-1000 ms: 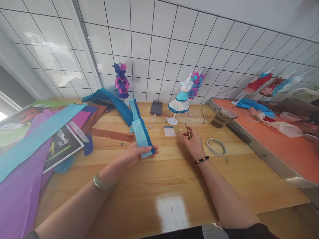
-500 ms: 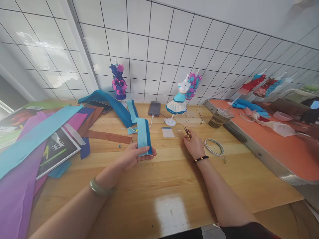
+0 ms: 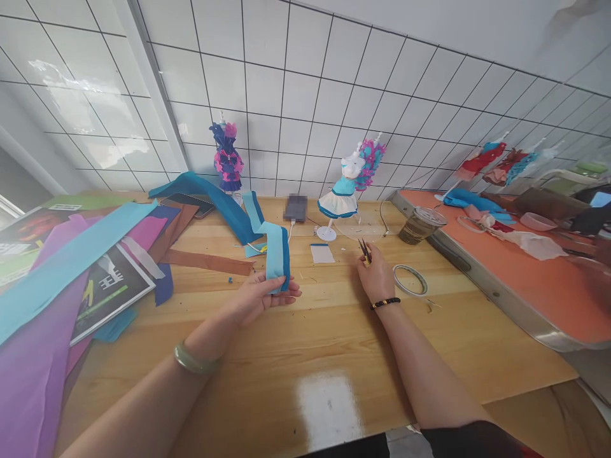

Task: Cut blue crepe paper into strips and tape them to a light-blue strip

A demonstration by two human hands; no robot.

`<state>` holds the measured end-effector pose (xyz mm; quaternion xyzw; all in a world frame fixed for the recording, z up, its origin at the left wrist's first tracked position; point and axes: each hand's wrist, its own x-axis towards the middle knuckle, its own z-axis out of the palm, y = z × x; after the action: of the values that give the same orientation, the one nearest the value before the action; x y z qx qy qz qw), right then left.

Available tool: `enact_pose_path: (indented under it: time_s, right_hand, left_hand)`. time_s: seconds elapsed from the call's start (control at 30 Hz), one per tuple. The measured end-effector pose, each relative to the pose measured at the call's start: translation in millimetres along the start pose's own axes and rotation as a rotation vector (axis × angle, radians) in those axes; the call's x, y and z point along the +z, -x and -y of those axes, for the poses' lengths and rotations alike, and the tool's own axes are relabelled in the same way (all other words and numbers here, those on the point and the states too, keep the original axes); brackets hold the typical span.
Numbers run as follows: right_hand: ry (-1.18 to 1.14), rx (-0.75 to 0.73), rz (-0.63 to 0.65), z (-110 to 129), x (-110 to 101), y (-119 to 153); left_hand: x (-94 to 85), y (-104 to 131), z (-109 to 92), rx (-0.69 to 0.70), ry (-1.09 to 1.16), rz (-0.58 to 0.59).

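Near the middle of the wooden table, my left hand (image 3: 260, 296) pinches the near end of a two-tone blue strip (image 3: 275, 251), light blue with a darker blue edge. The strip's other end runs back toward a dark teal length (image 3: 233, 219). To the right, my right hand (image 3: 375, 273) is closed around small dark scissors (image 3: 365, 251), whose tips point away from me and look slightly parted. A small white card (image 3: 322, 254) with a blue top edge lies between the hands, beyond them. Beside my right hand rests a roll of tape (image 3: 410, 280).
Coloured sheets (image 3: 52, 356) and a magazine (image 3: 112, 286) cover the left side. Small dressed stands (image 3: 229, 156) (image 3: 338, 197) are by the wall. A lidded cup (image 3: 422, 225) stands right, near an orange surface (image 3: 548, 280). A brown strip (image 3: 210, 261) lies left.
My right hand has moved slightly right with the scissors, whose tips look more parted. The near end of the blue strip has shifted a little up in my left hand.
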<state>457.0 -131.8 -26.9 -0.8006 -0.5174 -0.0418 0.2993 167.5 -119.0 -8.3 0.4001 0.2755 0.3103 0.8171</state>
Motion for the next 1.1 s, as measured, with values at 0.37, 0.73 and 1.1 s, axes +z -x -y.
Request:
enact_pose_path:
  time_s: [0.37, 0.73, 1.1]
  right_hand:
    - [0.183, -0.04, 0.113, -2.7, 0.6, 3.0]
    - [-0.059, -0.004, 0.069, -5.3, -3.5, 1.7]
    - [-0.716, -0.022, 0.414, 63.3, -13.3, 49.0]
  left_hand:
    - [-0.4, -0.4, 0.7, 0.024, 0.035, 0.024]
    - [-1.1, -0.1, 0.6, 0.034, 0.038, 0.026]
    - [3.7, 2.5, 1.7, 0.027, -0.022, 0.011]
